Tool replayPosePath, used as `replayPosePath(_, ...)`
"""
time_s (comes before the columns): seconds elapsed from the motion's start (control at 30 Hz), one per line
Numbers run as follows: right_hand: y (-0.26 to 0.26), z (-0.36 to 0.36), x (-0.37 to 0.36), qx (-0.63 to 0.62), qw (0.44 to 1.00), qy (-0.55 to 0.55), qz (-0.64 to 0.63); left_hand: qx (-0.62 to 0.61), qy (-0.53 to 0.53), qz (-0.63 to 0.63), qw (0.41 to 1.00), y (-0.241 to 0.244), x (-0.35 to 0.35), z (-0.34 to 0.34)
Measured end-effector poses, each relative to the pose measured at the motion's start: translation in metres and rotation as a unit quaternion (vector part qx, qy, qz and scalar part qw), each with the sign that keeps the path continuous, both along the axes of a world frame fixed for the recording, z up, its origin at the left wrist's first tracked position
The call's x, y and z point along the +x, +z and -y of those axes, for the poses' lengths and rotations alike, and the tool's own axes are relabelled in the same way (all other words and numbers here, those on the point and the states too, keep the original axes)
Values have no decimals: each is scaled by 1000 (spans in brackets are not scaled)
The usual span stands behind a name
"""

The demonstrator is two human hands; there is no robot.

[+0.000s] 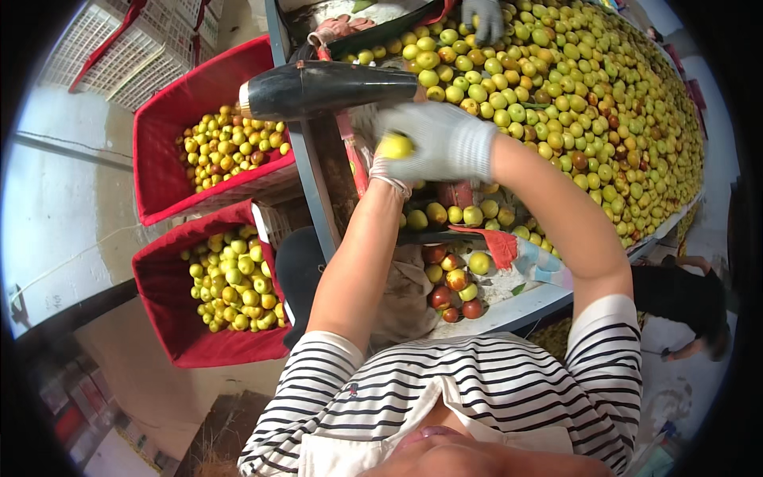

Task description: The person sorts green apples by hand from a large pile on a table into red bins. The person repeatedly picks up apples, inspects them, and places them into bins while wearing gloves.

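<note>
My right hand (pixel 441 142), in a pale knitted glove and blurred by motion, crosses over my left wrist. A yellow-green jujube (pixel 396 146) shows at its fingers. My left hand (pixel 365 122) is mostly hidden behind the right glove and below a black cone-ended cylinder (pixel 328 89), so its grip cannot be seen. A large heap of green, yellow and brownish jujubes (pixel 572 107) spreads over the table beyond and to the right. Nearer my body, a few red-brown and green jujubes (pixel 456 279) lie beside a crumpled cloth (pixel 411 292).
Two red-lined crates, an upper one (pixel 143 161) and a lower one (pixel 149 310), hold jujubes at the left. White plastic crates (pixel 143 53) are stacked behind. Another person's gloved hand (pixel 484 21) touches the heap's far edge. A metal table edge (pixel 310 179) runs beside my left arm.
</note>
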State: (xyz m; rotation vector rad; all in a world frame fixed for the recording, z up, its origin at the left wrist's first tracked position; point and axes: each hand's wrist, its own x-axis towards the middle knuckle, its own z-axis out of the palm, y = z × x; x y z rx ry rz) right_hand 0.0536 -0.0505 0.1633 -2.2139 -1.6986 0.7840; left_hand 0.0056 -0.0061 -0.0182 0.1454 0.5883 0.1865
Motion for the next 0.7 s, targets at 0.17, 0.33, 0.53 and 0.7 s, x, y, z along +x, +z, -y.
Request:
replayPosePath(0.17, 16, -97, -12, 397, 918, -5, 0, 1, -43, 11, 999, -13, -6, -18)
replayPosePath(0.33, -27, 1, 71, 327, 897, -66, 291, -39, -26, -36, 998, 8, -6, -17)
replayPosePath(0.53, -89, 181, 187, -125, 845, -318, 411, -47, -30, -25, 998, 20, -4, -8)
replayPosePath(0.7, -142, 149, 164, -57, 861, -345, 370, -37, -39, -3, 999, 22, -11, -10)
